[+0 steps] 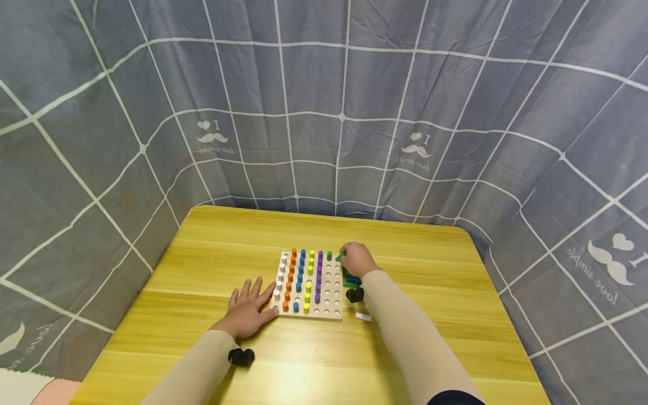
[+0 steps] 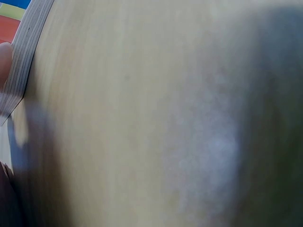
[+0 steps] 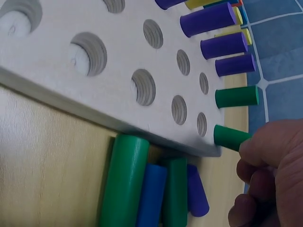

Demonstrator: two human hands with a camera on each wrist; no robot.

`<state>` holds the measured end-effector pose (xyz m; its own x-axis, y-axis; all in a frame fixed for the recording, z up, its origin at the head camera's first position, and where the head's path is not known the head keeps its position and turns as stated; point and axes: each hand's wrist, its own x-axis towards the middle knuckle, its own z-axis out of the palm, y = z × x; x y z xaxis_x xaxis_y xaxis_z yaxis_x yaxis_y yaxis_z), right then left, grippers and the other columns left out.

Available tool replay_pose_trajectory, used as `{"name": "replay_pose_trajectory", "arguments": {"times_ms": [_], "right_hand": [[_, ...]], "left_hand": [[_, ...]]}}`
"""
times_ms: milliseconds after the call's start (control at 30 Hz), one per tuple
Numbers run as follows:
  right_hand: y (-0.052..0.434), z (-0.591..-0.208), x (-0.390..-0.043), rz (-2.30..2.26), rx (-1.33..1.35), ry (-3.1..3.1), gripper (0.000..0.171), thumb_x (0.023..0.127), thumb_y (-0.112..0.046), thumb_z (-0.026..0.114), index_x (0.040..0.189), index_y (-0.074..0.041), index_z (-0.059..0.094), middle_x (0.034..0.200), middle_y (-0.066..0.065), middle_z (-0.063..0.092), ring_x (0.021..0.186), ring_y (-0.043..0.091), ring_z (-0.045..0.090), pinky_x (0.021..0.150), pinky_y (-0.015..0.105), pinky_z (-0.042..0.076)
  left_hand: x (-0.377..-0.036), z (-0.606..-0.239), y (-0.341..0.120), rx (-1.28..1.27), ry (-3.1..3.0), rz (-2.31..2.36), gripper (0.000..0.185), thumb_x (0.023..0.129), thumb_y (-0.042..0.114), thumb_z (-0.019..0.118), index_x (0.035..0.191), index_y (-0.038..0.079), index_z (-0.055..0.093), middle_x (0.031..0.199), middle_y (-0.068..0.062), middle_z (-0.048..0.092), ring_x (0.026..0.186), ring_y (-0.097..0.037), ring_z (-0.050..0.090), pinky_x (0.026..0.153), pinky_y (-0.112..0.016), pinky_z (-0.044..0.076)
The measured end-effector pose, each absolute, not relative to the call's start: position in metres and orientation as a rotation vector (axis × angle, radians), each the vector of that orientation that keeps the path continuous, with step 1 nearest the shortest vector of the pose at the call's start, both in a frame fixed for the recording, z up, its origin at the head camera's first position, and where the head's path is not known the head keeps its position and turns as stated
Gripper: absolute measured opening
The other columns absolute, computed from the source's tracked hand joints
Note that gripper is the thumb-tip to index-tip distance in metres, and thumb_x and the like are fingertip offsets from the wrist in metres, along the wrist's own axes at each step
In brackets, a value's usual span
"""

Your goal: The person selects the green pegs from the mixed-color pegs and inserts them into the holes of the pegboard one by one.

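Observation:
A wooden pegboard bears columns of white, orange, blue, yellow and purple pegs. At its far right corner my right hand pinches a green peg between thumb and finger. This peg tilts at the corner hole; whether its end is inside cannot be told. One green peg stands in the hole beside it. My left hand lies spread on the table, its thumb touching the board's near left corner. In the left wrist view only a thumb tip and the board's layered edge show clearly.
Against the board's right side lie loose pegs: a large green peg, a blue peg, another green peg and a purple peg. A white peg lies nearer. A grey checked curtain surrounds the wooden table.

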<state>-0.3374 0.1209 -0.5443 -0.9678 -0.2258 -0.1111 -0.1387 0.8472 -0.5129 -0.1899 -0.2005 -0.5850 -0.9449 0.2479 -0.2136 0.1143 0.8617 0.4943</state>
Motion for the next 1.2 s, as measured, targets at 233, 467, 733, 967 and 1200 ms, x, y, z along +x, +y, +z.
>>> {"name": "replay_pose_trajectory", "arguments": {"times_ms": [233, 467, 733, 967, 1200], "right_hand": [[0.1168, -0.5475, -0.333, -0.83, -0.308, 2.823, 0.025, 0.107, -0.013, 0.061, 0.125, -0.003, 0.074, 0.121, 0.014, 0.075, 0.1, 0.024, 0.071, 0.09, 0.045, 0.061], [0.1163, -0.5493, -0.3315, -0.915, -0.262, 2.805, 0.024, 0.106, -0.014, 0.063, 0.125, -0.004, 0.074, 0.115, 0.012, 0.076, 0.091, 0.02, 0.068, 0.087, 0.043, 0.06], [0.1161, -0.5536, -0.3334, -0.971, -0.242, 2.789, 0.025, 0.105, -0.014, 0.064, 0.126, -0.005, 0.075, 0.115, 0.012, 0.076, 0.091, 0.02, 0.068, 0.088, 0.044, 0.06], [0.1172, -0.5532, -0.3316, -1.021, -0.216, 2.759, 0.026, 0.105, -0.014, 0.065, 0.126, -0.005, 0.075, 0.113, 0.012, 0.076, 0.088, 0.019, 0.068, 0.084, 0.041, 0.06], [0.1162, -0.5535, -0.3308, -1.041, -0.195, 2.75, 0.027, 0.105, -0.015, 0.064, 0.127, -0.004, 0.074, 0.113, 0.013, 0.076, 0.088, 0.02, 0.067, 0.086, 0.042, 0.059]], "left_hand": [[-0.1894, -0.5848, -0.2001, 0.279, 2.771, 0.699, 0.08, 0.105, 0.068, 0.045, 0.17, 0.026, 0.023, 0.177, -0.021, 0.005, 0.162, -0.05, -0.005, 0.125, -0.073, -0.005], [-0.1887, -0.5873, -0.1992, 0.291, 2.782, 0.754, 0.08, 0.104, 0.065, 0.048, 0.169, 0.023, 0.026, 0.176, -0.024, 0.008, 0.161, -0.053, -0.002, 0.124, -0.072, -0.006], [-0.1873, -0.588, -0.1999, 0.296, 2.787, 0.78, 0.08, 0.104, 0.066, 0.048, 0.169, 0.023, 0.028, 0.176, -0.026, 0.009, 0.161, -0.054, -0.001, 0.124, -0.073, -0.006], [-0.1854, -0.5869, -0.1996, 0.307, 2.783, 0.802, 0.08, 0.104, 0.067, 0.048, 0.169, 0.025, 0.028, 0.175, -0.027, 0.01, 0.161, -0.055, -0.002, 0.123, -0.073, -0.007], [-0.1854, -0.5831, -0.2, 0.284, 2.77, 0.741, 0.079, 0.105, 0.066, 0.047, 0.169, 0.025, 0.026, 0.176, -0.023, 0.007, 0.161, -0.052, -0.004, 0.124, -0.073, -0.005]]}}
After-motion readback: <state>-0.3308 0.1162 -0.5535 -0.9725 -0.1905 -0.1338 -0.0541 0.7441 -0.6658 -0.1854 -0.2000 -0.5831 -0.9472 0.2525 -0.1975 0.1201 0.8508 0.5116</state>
